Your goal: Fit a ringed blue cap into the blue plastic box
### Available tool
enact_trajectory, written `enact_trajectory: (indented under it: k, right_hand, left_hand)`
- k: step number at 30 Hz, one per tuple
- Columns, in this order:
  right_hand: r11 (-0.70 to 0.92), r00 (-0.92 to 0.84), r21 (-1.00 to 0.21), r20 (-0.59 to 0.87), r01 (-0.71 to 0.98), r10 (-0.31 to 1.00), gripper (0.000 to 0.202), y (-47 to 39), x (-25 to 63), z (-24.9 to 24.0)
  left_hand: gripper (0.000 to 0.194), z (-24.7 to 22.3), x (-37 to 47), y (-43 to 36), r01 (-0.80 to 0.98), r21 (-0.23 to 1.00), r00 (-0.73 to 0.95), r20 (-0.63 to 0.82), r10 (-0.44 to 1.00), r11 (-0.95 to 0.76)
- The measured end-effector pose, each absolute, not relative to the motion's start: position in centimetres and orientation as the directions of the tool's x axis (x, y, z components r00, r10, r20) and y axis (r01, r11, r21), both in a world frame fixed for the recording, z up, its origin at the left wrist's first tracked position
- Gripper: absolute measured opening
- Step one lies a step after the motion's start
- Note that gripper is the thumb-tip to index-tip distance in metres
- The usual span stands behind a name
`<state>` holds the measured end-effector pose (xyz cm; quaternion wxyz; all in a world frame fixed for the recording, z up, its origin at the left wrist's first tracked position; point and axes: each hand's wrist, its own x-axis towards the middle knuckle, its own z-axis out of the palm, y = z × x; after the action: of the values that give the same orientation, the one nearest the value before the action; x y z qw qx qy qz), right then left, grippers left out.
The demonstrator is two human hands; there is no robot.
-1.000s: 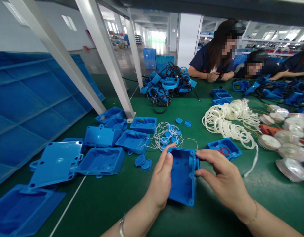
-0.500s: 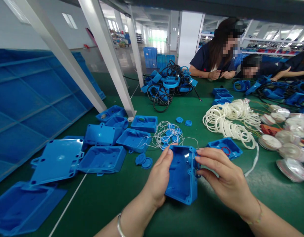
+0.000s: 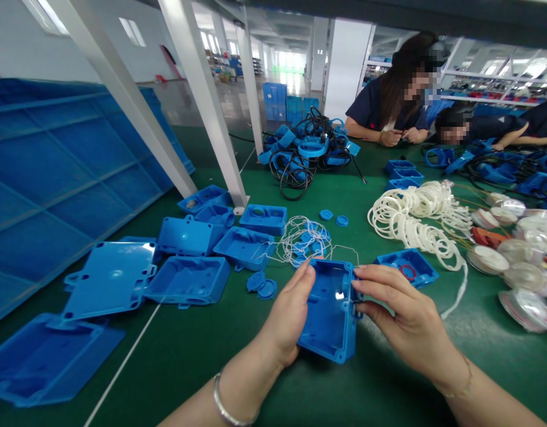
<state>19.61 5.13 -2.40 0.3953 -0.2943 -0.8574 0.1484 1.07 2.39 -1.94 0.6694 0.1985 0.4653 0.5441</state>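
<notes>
A blue plastic box (image 3: 329, 320), open side facing me, is held tilted above the green table. My left hand (image 3: 284, 314) is wrapped round its left side, with the thumb along the rim. At the box's right wall my right hand (image 3: 397, 317) is closed in a pinch. A small blue part (image 3: 358, 308) shows between its fingertips and the wall; whether it is loose or belongs to the box I cannot tell. Behind the box lie a tangle of thin white cord (image 3: 295, 240) and loose blue round caps (image 3: 267, 289). Another blue box (image 3: 426, 270) with a red ring (image 3: 408, 272) stands to the right.
Several blue boxes (image 3: 188, 281) and a flat blue lid (image 3: 108, 279) lie left. Cream rings (image 3: 400, 219) and wrapped reels (image 3: 526, 308) lie right. White posts (image 3: 206, 101) and a large blue crate (image 3: 69, 190) flank the left. Co-workers (image 3: 384, 101) sit beyond black cables (image 3: 295, 184).
The view has shifted slightly, so the surroundings appear a little further right and the near boxes a little higher. Both hands keep their hold at the box, which has barely moved.
</notes>
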Motion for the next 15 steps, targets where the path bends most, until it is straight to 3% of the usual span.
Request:
enact_trajectory:
  k: [15]
  right_hand:
    - [0.613,-0.343,-0.624,0.509,0.485,0.79,0.038,4.3,19.3,-2.4]
  left_hand:
    - [0.038,-2.8,1.3,1.9,-0.237,0.958,-0.108,-0.192,0.976,0.162]
